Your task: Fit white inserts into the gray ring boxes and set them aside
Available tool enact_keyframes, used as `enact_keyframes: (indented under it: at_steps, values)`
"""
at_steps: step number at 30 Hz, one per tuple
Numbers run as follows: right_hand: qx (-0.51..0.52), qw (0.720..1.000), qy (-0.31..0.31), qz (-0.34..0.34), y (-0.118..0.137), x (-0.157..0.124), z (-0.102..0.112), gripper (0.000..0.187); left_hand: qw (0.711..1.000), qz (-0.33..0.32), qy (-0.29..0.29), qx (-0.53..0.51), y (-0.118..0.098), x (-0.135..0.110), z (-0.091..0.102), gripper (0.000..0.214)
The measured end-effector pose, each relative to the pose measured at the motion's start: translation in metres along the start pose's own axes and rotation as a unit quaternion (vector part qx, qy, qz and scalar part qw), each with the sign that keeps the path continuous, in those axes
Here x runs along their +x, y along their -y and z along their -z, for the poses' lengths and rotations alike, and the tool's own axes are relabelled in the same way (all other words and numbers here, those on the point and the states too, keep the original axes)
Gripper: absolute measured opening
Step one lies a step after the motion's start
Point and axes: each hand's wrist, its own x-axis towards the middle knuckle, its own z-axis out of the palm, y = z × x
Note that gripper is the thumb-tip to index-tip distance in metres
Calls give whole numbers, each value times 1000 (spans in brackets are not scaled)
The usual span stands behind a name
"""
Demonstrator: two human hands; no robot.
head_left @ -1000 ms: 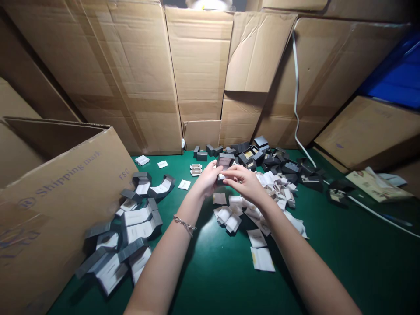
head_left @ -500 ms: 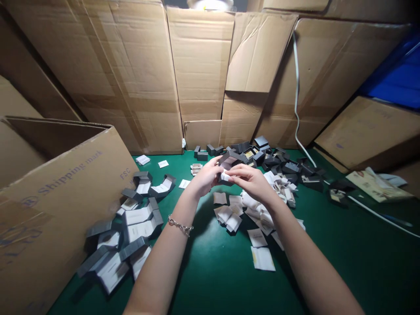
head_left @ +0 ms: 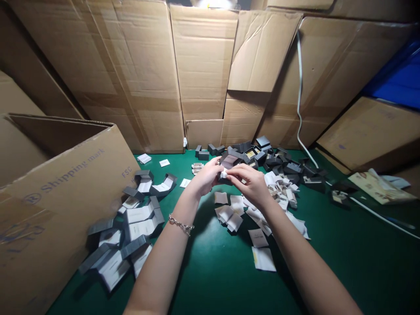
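Both my hands meet above the green table (head_left: 213,271). My left hand (head_left: 206,177), with a bracelet on the wrist, grips a small dark grey box (head_left: 229,161) whose lid stands open. My right hand (head_left: 251,183) pinches a small white paper insert (head_left: 223,174) at the box's opening. Loose white inserts (head_left: 229,216) lie scattered on the table just below my hands. A heap of small dark boxes (head_left: 272,162) sits behind and to the right of them.
An open cardboard carton (head_left: 62,192) marked "Shipping mark" stands at the left. Several flattened grey-and-white boxes (head_left: 131,227) lie beside it. Cardboard sheets (head_left: 203,74) wall the back. A white cable (head_left: 300,109) runs down at the right, near a printed packet (head_left: 377,186).
The box lid has tipped further open in my left hand. My right hand has brought the white insert up to the box. The camera shifted slightly.
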Motion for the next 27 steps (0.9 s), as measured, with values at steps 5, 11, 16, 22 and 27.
enact_keyframes:
  at_steps: [5, 11, 16, 22, 27]
  values:
    - [-19, 1000, 10, -6, -2, 1, 2, 18, 998, 15, -35, -50, 5, 5, -4, 43]
    - [19, 998, 22, -51, -5, 2, 2, 16, 995, 22, -57, -74, 7, 5, -10, 43]
    - [37, 998, 7, -52, -5, 1, -3, 32, 986, -26, -68, -152, 8, 8, -9, 42]
    - [43, 990, -47, -126, 2, -3, -18, 67, 944, -101, -172, -264, 7, 13, -12, 33]
    - [180, 949, -75, -248, 6, -2, -28, 83, 955, -131, -147, -221, 16, 13, -29, 35]
